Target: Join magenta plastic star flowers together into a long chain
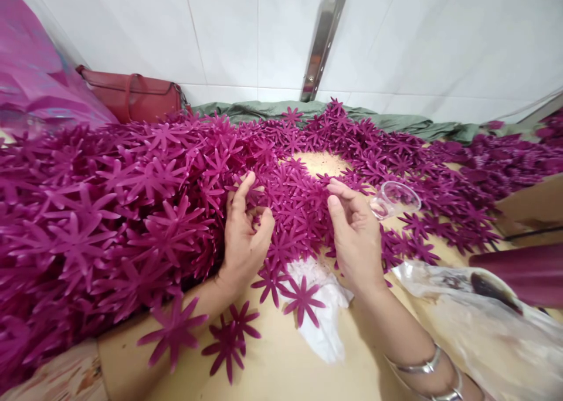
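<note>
My left hand (248,231) hovers at the right edge of a tall heap of magenta star-shaped flower petals (149,178), its thumb and index finger apart and nothing visible between them. Across a low spread of the same petal pieces (299,207) is my right hand (357,231), with thumb and fingertips drawn close together; whatever they may pinch is too small to make out. Single petal pieces (303,301) lie in front of the hands, one partly over a crumpled white tissue (325,330). A clear plastic cup (400,199) lies tipped just beyond my right hand.
A clear plastic bag (492,325) and a dark magenta object (523,272) are at the right. Behind the heap sits a red handbag (132,96). Green cloth (264,111) runs along the white tiled wall (229,31), where a metal bracket (325,43) leans or is fixed.
</note>
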Demonstrator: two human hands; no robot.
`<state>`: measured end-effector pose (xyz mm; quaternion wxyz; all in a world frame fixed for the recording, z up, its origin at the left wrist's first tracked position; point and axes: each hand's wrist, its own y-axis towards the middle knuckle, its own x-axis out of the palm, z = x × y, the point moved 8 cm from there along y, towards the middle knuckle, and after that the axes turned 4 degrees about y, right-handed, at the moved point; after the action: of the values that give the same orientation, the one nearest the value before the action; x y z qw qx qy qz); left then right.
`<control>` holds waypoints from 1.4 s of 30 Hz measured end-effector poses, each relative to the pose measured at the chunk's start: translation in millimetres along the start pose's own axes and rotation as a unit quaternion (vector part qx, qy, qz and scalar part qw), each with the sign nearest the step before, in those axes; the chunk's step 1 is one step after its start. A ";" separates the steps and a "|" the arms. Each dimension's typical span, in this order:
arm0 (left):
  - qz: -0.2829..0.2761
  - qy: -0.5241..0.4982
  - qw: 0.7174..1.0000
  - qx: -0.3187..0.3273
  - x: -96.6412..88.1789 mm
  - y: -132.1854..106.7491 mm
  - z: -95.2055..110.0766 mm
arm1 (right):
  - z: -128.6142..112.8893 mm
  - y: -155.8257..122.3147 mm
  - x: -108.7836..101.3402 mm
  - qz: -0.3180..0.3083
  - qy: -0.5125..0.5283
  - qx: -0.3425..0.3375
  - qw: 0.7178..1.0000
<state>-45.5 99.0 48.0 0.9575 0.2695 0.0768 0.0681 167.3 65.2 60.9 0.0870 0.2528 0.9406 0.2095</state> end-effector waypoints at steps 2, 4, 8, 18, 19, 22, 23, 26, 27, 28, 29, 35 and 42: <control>-0.024 0.030 0.998 0.046 1.5 -2.3 12.6 | -5.0 -1.2 0.7 -0.005 -0.026 -0.026 0.999; -0.045 0.029 0.996 0.065 2.9 -5.0 20.9 | -6.9 -2.1 1.3 -0.010 -0.038 -0.036 0.999; -0.064 -0.018 0.996 0.064 3.9 -9.4 28.0 | -8.3 -3.2 3.3 -0.023 -0.031 -0.042 0.998; -0.251 0.032 0.960 0.118 34.8 -18.6 33.7 | -46.1 9.5 -22.9 0.045 -0.254 -0.192 0.947; -0.260 0.027 0.958 0.118 36.6 -19.1 32.7 | -46.9 14.7 -32.3 0.073 -0.299 -0.186 0.933; -0.277 0.012 0.954 0.110 39.6 -19.3 30.3 | -40.8 30.2 -64.1 0.150 -0.411 -0.120 0.891; -0.280 0.008 0.955 0.102 40.0 -18.9 29.2 | -36.9 34.5 -71.7 0.158 -0.440 -0.096 0.879; -0.279 0.000 0.958 0.070 40.6 -17.1 25.0 | -18.9 45.2 -79.0 0.106 -0.513 -0.036 0.851; -0.278 -0.003 0.959 0.062 40.7 -16.6 23.8 | -13.9 47.1 -78.8 0.088 -0.531 -0.027 0.842; -0.278 -0.009 0.959 0.055 40.8 -16.3 22.7 | -10.0 48.8 -78.0 0.074 -0.546 -0.026 0.834; -0.278 -0.015 0.959 0.049 41.0 -16.1 21.9 | -7.1 50.6 -76.6 0.062 -0.557 -0.031 0.828; -0.281 -0.047 0.958 0.035 39.9 -16.1 20.2 | 23.5 72.4 -71.1 -0.049 -0.564 0.027 0.824; -0.244 -0.215 0.931 -0.164 45.3 -17.3 -10.4 | 1.7 76.9 -77.4 -0.019 -0.596 0.045 0.801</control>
<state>-1.6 97.4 25.1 0.9690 0.0894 -0.0797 -0.2160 267.9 86.5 97.5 0.6228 0.3138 0.7161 -0.0271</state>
